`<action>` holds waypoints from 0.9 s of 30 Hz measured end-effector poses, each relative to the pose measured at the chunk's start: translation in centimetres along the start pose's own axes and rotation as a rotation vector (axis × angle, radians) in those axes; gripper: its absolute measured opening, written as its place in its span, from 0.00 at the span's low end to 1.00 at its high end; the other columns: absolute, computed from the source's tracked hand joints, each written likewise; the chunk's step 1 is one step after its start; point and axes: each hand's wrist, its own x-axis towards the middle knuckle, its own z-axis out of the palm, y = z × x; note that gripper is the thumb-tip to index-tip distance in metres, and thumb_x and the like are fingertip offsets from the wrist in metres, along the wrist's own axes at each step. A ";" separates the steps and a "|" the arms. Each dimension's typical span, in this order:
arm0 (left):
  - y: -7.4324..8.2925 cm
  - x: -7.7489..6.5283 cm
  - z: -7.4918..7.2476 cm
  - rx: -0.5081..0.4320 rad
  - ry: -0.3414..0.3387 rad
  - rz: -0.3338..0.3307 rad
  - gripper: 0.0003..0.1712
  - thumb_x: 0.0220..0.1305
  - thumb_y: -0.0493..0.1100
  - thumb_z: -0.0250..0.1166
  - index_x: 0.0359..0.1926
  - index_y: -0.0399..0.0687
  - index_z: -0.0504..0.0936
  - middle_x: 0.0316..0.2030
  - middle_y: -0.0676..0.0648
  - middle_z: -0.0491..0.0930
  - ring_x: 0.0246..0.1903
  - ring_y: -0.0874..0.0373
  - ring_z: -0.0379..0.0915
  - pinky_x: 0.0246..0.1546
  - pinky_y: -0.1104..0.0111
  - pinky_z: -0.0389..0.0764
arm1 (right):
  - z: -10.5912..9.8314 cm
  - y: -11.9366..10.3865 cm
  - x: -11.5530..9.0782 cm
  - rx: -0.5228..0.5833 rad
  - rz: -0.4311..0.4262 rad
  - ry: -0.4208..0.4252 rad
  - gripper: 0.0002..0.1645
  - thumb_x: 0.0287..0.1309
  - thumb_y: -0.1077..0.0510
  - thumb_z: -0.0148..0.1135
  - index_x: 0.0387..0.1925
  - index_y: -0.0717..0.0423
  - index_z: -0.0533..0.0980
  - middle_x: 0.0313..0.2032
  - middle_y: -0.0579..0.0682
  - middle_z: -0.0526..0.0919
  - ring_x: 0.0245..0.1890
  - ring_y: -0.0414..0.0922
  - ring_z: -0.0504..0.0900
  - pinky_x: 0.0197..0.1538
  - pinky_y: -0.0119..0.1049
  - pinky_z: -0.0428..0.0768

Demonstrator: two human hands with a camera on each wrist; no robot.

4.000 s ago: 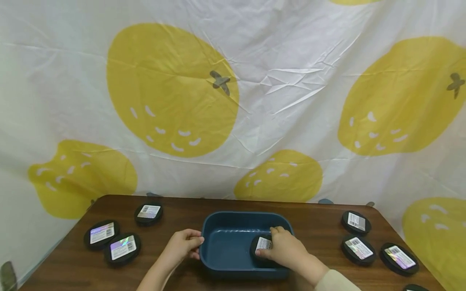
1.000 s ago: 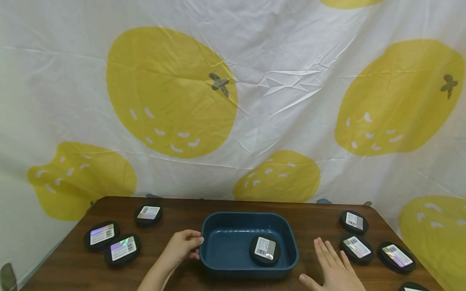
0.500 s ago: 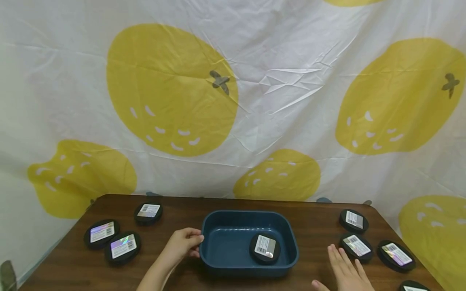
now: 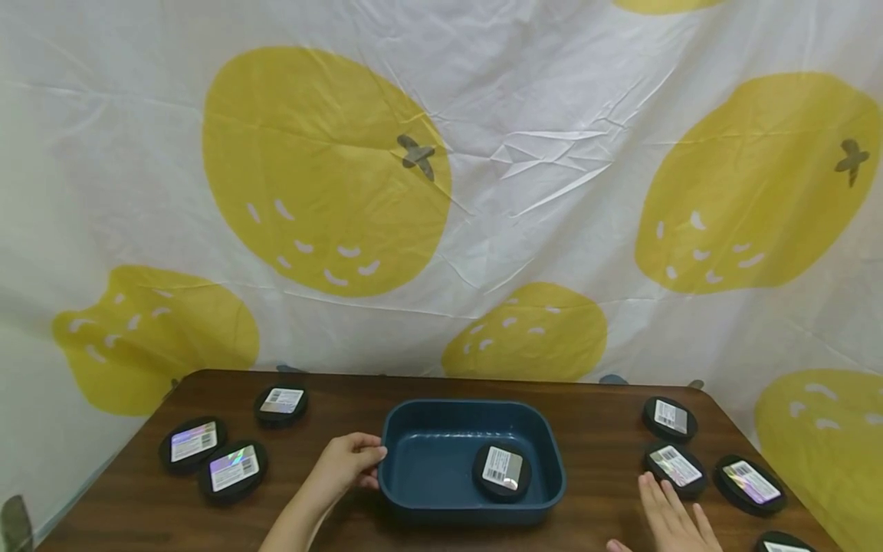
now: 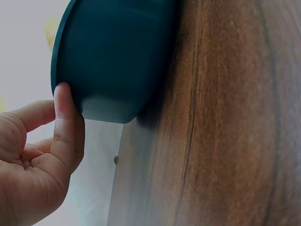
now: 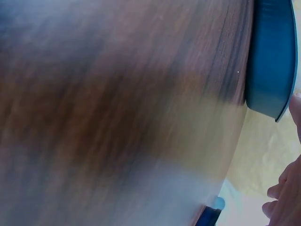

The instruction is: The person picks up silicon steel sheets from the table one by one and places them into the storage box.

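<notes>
A dark blue rectangular tub [image 4: 472, 509] with rounded corners stands on the table in the head view. My left hand [image 4: 341, 469] pinches its left rim between thumb and fingers; the left wrist view shows the fingertips on the tub's wall [image 5: 113, 52]. Inside the tub, toward the right, lies a round black flat case [image 4: 502, 471] with a white barcode label. My right hand [image 4: 674, 521] is held out with straight fingers and holds nothing. Its fingertips come right up to the near edge of another labelled black case [image 4: 676, 466] on the right side.
Around that case lie more of the same: one behind [image 4: 670, 418], one to the right [image 4: 750, 484] and one cut off by the lower frame edge [image 4: 782, 543]. Three others lie at the left, including one nearest the tub [image 4: 281, 405]. A lemon-print cloth [image 4: 331, 169] hangs behind the brown table [image 4: 600, 429].
My right hand has let go of the case inside the tub, come out, and moved right toward the cases there with fingers spread. My left hand has stayed on the rim.
</notes>
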 end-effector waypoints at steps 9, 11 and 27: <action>-0.1 -0.1 0.0 -0.023 -0.015 -0.001 0.20 0.60 0.30 0.57 0.47 0.14 0.67 0.26 0.45 0.75 0.19 0.60 0.72 0.21 0.71 0.79 | 2.3 2.1 -0.6 -0.046 -0.063 0.319 0.56 0.44 0.31 0.62 0.67 0.58 0.58 0.65 0.57 0.63 0.63 0.21 0.26 0.66 0.60 0.40; -0.1 -0.1 0.0 -0.028 -0.018 -0.001 0.20 0.60 0.30 0.57 0.47 0.14 0.67 0.26 0.45 0.74 0.19 0.60 0.72 0.21 0.71 0.79 | 2.6 2.4 -0.7 -0.040 -0.070 0.368 0.57 0.42 0.32 0.64 0.69 0.55 0.56 0.65 0.56 0.63 0.62 0.19 0.26 0.66 0.59 0.41; -0.1 -0.1 0.1 -0.024 -0.004 -0.011 0.19 0.60 0.30 0.57 0.47 0.15 0.67 0.26 0.44 0.75 0.19 0.60 0.72 0.21 0.70 0.79 | 2.4 3.6 -1.3 0.040 -0.113 0.591 0.51 0.50 0.28 0.52 0.72 0.40 0.49 0.66 0.25 0.43 0.66 0.22 0.36 0.67 0.55 0.40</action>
